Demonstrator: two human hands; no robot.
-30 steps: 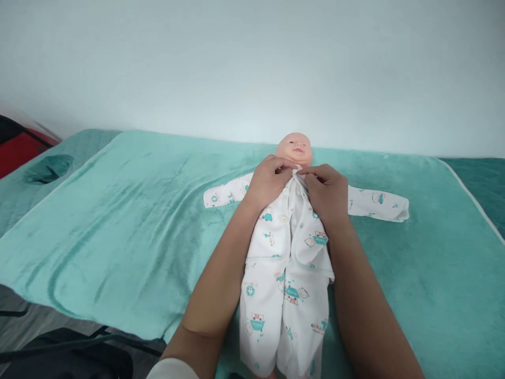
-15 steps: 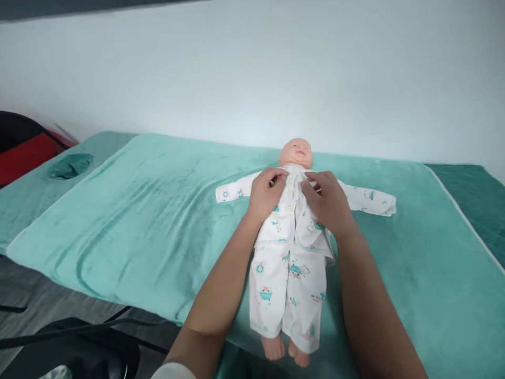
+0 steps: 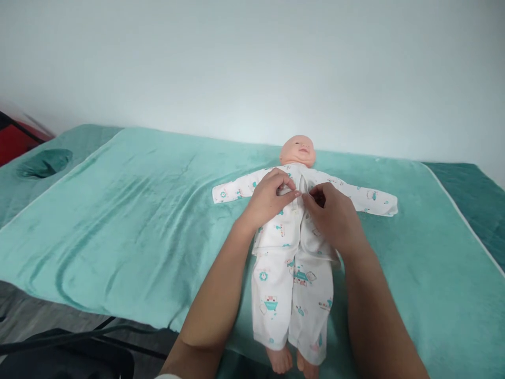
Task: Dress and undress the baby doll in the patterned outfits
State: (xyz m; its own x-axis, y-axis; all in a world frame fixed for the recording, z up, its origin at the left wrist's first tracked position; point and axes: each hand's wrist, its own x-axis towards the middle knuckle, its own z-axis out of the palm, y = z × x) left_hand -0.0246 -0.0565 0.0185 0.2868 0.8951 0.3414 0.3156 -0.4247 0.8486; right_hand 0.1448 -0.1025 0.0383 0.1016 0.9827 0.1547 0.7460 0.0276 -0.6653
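Observation:
A baby doll (image 3: 298,150) lies on its back, head toward the wall, arms spread and bare feet toward me. It wears a white printed jacket (image 3: 276,234) with a buttoned front and matching trousers (image 3: 272,300). At the chest, my left hand (image 3: 272,197) pinches the jacket's front edge between thumb and fingers. Close against it, my right hand (image 3: 333,213) is closed in a pinch on the other front edge. The fingertips of both hands nearly meet. Whether a button is between them is too small to tell. Below my hands the front edges hang slightly apart.
Under the doll, a green cloth (image 3: 158,210) with some creases covers a padded table, which has a face hole (image 3: 45,163) at the left. A white wall (image 3: 252,68) stands behind. A black chair (image 3: 67,358) and a red item (image 3: 18,142) are at the left.
Both hands have come down from near the collar to mid-chest and closer together, with fingertips now almost touching. My view has shifted slightly; the doll lies in the same place.

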